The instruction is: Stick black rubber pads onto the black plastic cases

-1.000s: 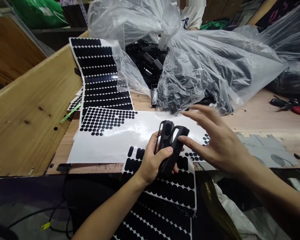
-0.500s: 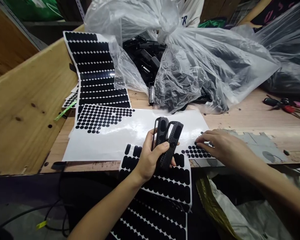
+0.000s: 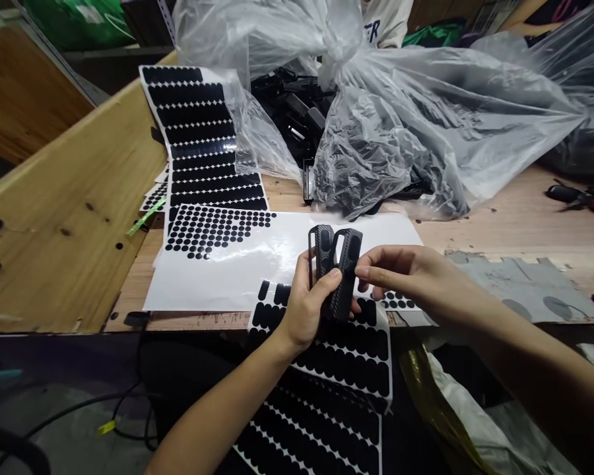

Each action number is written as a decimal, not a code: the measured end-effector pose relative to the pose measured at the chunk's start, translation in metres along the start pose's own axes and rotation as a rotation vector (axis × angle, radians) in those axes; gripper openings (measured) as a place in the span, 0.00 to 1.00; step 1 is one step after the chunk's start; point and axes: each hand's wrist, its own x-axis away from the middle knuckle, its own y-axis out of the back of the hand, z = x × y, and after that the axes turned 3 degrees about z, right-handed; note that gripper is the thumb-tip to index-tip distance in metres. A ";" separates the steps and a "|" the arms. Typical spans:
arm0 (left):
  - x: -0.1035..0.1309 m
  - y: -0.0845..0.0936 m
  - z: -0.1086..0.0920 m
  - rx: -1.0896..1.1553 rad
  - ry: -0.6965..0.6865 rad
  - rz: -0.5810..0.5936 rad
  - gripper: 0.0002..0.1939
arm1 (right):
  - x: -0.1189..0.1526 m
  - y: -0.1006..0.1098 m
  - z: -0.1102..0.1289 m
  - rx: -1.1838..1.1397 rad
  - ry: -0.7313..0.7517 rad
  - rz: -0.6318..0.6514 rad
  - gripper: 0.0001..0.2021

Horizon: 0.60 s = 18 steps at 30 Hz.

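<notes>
Reference landmark: the white paper backing sheet [image 3: 218,287] with round black dots, which lay flat on the light wood-grain tabletop [image 3: 515,221].

Workpieces: two black, elongated casings [image 3: 348,264] with a woven-pattern surface and a slot near the top. Both were held side by side above the near edge of the backing sheet, tops spread slightly apart.

Left hand [image 3: 304,310]: clasped around both casings, thumb pressed across their front, other fingers behind.

Right hand [image 3: 403,267]: positioned over the right-hand part of the backing sheet, thumb and forefinger drawn close together at the right edge of the nearer casing. From where I stood, I could not tell whether the fingertips touched that casing or pinched anything small.

Surrounding items: a sheet of black rounded stickers [image 3: 349,363] sloped down from the near edge of the backing sheet. A larger sheet of black rounded stickers in rows [image 3: 198,142] extended beyond its far left corner. Behind the backing sheet stood a knotted translucent plastic bag [image 3: 455,112], with black plastic parts [image 3: 292,109] showing at its left. A thin grey slab [image 3: 519,284] lay to the right of the backing sheet.
</notes>
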 end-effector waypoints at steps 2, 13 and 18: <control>-0.001 0.001 0.001 0.007 -0.003 -0.005 0.24 | -0.005 -0.006 -0.002 -0.019 0.019 -0.033 0.17; -0.001 0.002 -0.001 0.022 -0.011 0.005 0.24 | -0.006 -0.006 -0.003 0.070 0.040 -0.072 0.18; -0.001 0.002 0.000 0.004 -0.024 0.014 0.24 | -0.005 -0.007 -0.003 0.173 0.087 -0.105 0.18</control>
